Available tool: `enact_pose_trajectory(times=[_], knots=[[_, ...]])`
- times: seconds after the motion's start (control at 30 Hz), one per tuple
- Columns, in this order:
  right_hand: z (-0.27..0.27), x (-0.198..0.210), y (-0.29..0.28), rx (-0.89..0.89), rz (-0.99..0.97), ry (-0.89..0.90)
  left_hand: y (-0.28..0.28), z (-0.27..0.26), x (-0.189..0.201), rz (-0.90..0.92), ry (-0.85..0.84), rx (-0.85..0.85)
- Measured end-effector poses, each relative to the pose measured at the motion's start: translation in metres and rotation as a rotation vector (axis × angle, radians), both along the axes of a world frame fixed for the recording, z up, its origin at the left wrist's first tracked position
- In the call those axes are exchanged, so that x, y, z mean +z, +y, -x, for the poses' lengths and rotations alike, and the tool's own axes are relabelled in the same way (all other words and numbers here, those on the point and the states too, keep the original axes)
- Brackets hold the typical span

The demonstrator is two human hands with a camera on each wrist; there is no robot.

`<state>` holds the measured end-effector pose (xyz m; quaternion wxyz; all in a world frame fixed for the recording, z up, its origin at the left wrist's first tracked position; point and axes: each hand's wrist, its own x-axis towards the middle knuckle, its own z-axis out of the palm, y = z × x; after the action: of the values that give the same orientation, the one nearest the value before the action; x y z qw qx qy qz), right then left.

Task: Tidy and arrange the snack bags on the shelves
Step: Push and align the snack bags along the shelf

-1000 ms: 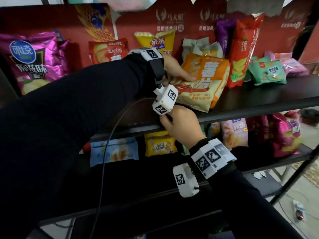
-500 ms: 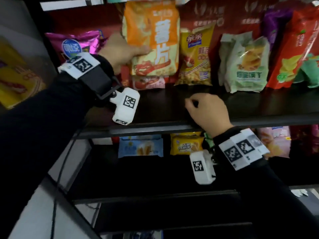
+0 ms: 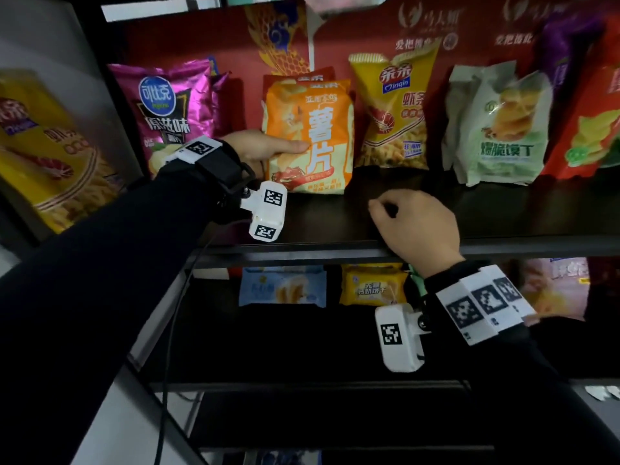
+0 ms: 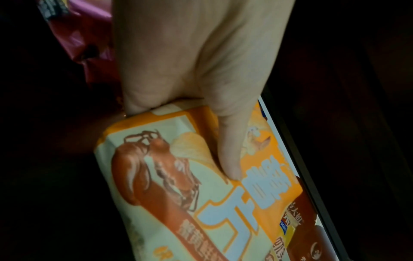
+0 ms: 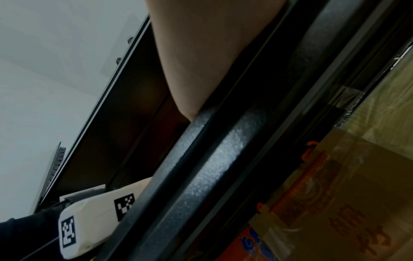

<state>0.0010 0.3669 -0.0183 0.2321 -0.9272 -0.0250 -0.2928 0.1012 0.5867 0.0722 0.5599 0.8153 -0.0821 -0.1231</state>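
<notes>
L hand (image 3: pixel 265 150) grips orange chip bag (image 3: pixel 310 135) upright on upper shelf (image 3: pixel 335 226); R hand (image 3: pixel 416 226) curled, holding nothing, resting at shelf's front edge.

Near: black metal shelf w/ grainy rail; below it a pale blue packet (image 3: pixel 282 286) & small yellow packet (image 3: pixel 373 285), print too blurred to read. Orange bag: glossy, puffy foil, big white "薯片", crab pic at bottom, L thumb across its front, fingers behind. Behind it a red bag (image 3: pixel 298 77), mostly hidden. Left: crinkly magenta bag (image 3: pixel 167 109) "可比克 原滋味". Right: yellow bag (image 3: pixel 394 109) "亲亲 Qinqin" w/ shrimp pic, then pale green-white bag (image 3: pixel 496 125). Back: red printed panel (image 3: pixel 369 31).
</notes>
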Motion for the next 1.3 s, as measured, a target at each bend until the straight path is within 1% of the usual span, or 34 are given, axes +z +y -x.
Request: enact_pose_trajectory(times=[0.13,0.27,0.37,0.43,0.57,0.77,0.83,0.9,1.0,1.1,1.2,1.3], knots=[[0.0,0.0,-0.001,0.005,0.001,0.012,-0.006,-0.004,-0.003,0.022,0.028,-0.027],[-0.001,-0.001,0.0,-0.006,0.021,-0.002,-0.011,-0.001,-0.005,0.034,0.0,-0.02],[0.0,-0.001,0.001,-0.019,0.031,-0.01,-0.013,0.0,-0.008,0.025,-0.041,0.026],[0.0,-0.001,0.002,-0.026,0.039,-0.022,-0.013,0.0,-0.009,-0.015,-0.067,0.077],[0.002,-0.001,0.003,-0.027,0.043,-0.026,-0.012,-0.001,-0.011,-0.065,-0.077,0.164],[0.004,0.001,0.002,-0.003,0.027,-0.001,-0.017,0.005,-0.013,-0.058,-0.1,0.228],[0.004,0.001,0.001,0.005,0.03,0.01,-0.016,0.011,-0.011,-0.099,-0.081,0.201],[0.005,0.0,-0.001,0.014,0.035,0.016,-0.012,0.02,-0.008,-0.217,-0.069,0.185],[0.005,0.001,-0.002,0.026,0.036,0.021,0.007,0.043,-0.005,-0.299,-0.162,0.265],[0.008,0.002,0.003,0.008,0.021,0.021,0.037,0.068,-0.012,-0.33,-0.355,0.36],[0.011,0.004,0.015,-0.015,-0.026,0.022,0.067,0.091,-0.03,-0.222,-0.518,0.471],[0.013,0.005,0.043,0.036,-0.052,0.056,0.093,0.104,-0.057,-0.297,-0.595,0.57]])
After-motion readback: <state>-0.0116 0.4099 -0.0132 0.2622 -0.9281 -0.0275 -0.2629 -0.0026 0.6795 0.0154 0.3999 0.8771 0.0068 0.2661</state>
